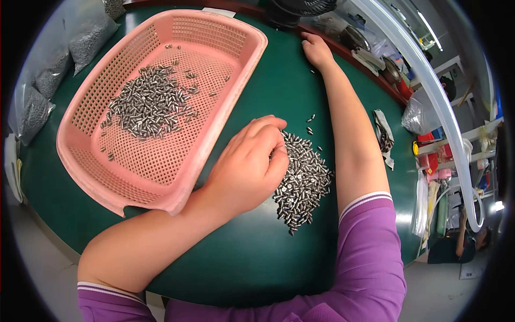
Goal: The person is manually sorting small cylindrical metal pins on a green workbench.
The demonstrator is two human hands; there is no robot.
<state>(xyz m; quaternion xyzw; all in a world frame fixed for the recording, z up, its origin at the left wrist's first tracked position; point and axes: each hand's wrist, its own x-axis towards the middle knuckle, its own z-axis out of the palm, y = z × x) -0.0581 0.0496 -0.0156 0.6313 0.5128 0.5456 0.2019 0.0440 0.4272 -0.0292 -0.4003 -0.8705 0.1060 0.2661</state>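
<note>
A heap of small silvery metal pieces with tapered ends (303, 185) lies on the green tabletop (236, 257). At its left edge is my left hand (252, 163), fingers curled in and thumb close to the index finger; whatever they hold is hidden. My right arm reaches past the heap to the far side, where my right hand (317, 52) rests closed near the table's raised wooden edge. Its fingertips are too small to show what they hold. A pink perforated plastic basket (214, 147) stands to the left, with more such pieces (147, 102) piled inside.
Clear bags of metal pieces (51, 72) line the left edge. A black fan (300, 8) stands at the far side. Several loose pieces lie beyond the heap. A crumpled strip (383, 137) lies right of my right arm, and a pale tube (429, 75) arches over the right side.
</note>
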